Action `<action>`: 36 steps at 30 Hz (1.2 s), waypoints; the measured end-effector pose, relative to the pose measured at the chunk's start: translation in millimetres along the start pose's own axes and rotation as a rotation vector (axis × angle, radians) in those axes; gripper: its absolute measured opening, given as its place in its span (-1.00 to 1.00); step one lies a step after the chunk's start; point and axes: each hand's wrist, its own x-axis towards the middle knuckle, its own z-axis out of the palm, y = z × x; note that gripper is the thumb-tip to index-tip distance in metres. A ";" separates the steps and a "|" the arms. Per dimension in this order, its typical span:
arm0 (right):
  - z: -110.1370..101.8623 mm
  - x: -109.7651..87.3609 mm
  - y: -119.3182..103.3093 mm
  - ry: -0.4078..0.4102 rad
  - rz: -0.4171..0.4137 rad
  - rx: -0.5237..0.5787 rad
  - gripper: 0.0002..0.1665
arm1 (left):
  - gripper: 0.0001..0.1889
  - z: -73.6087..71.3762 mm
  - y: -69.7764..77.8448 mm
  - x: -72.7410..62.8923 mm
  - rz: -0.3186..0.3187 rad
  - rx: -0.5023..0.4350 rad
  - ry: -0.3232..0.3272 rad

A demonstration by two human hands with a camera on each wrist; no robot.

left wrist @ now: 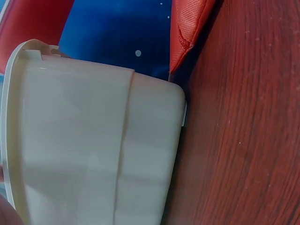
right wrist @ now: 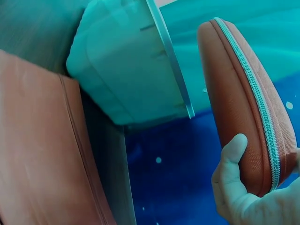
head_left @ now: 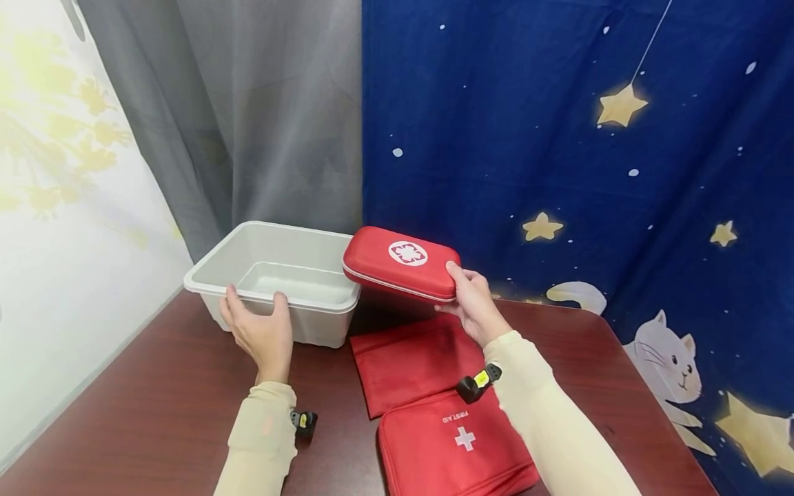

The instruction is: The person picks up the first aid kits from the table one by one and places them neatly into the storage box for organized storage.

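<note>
My right hand [head_left: 474, 303] grips the near right end of a red hard zip case [head_left: 397, 265] with a white round emblem, holding it in the air beside the right end of a pale grey plastic bin [head_left: 325, 324]. In the right wrist view, fingers curl around the case [right wrist: 234, 103] beside its zipper. My left hand [head_left: 263, 337] is at the bin's front rim, thumb and fingers spread apart. The left wrist view shows the bin's outer wall [left wrist: 79, 131] standing on the table, with only fingertips at the left edge.
A red first aid bag [head_left: 434, 448] with a white cross lies near the front of the brown table [head_left: 155, 413]. Behind it lies a flat red pouch [head_left: 403, 368]. A grey curtain [head_left: 291, 117] and a blue star-patterned curtain [head_left: 484, 138] hang behind the table.
</note>
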 end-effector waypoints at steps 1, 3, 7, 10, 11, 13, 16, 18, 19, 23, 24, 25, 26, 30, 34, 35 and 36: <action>2.6 -0.1 0.0 -0.002 0.000 0.001 -0.37 | -0.17 0.3 0.1 0.1 0.002 -0.002 -0.001; 8.2 0.1 0.2 -0.006 -0.004 0.005 -0.38 | -0.18 0.8 0.1 0.7 0.006 -0.002 0.001; 20.1 0.7 0.8 -0.015 -0.014 0.023 -0.42 | -0.18 1.4 -0.4 1.7 0.012 0.003 0.009; 28.7 0.1 1.1 -0.017 -0.018 0.030 -0.46 | -0.18 1.4 -0.3 1.5 0.013 0.003 0.008; 31.3 -0.4 1.2 -0.019 -0.020 0.029 -0.46 | -0.18 1.4 -0.2 1.3 0.013 0.002 0.006; 36.0 -0.8 1.6 -0.018 -0.023 0.024 -0.48 | -0.18 1.2 0.2 0.7 0.012 -0.001 0.004; 41.8 -0.6 2.0 -0.017 -0.024 0.021 -0.51 | -0.19 1.6 0.1 0.8 0.013 0.000 0.005; 45.1 -0.1 2.2 -0.015 -0.024 0.024 -0.51 | -0.19 1.9 -0.3 1.4 0.017 0.001 0.009; 46.8 0.1 2.1 -0.013 -0.023 0.026 -0.51 | -0.19 2.2 -0.6 1.9 0.019 0.002 0.011; 53.1 0.9 3.0 0.001 -0.027 0.045 -0.48 | -0.19 3.3 -1.5 2.7 0.025 0.006 0.014; 54.8 1.3 3.7 0.003 -0.028 0.048 -0.47 | -0.19 3.4 -1.6 2.6 0.025 0.006 0.015; 56.5 1.3 4.3 0.006 -0.029 0.052 -0.46 | -0.19 3.5 -1.7 2.4 0.024 0.007 0.015; 58.2 1.2 5.1 0.009 -0.032 0.057 -0.45 | -0.19 3.5 -1.7 2.1 0.024 0.008 0.014; 65.3 0.5 7.6 0.007 -0.042 0.052 -0.46 | -0.20 3.1 -1.7 1.4 0.021 0.010 0.015; 70.9 -0.2 8.9 0.004 -0.039 0.040 -0.47 | -0.20 2.8 -1.7 1.5 0.017 0.013 0.016; 72.1 -0.3 9.0 0.003 -0.037 0.040 -0.46 | -0.20 2.7 -1.7 1.6 0.018 0.014 0.016; 73.1 -0.5 9.2 0.003 -0.034 0.041 -0.46 | -0.20 2.7 -1.7 1.6 0.018 0.014 0.016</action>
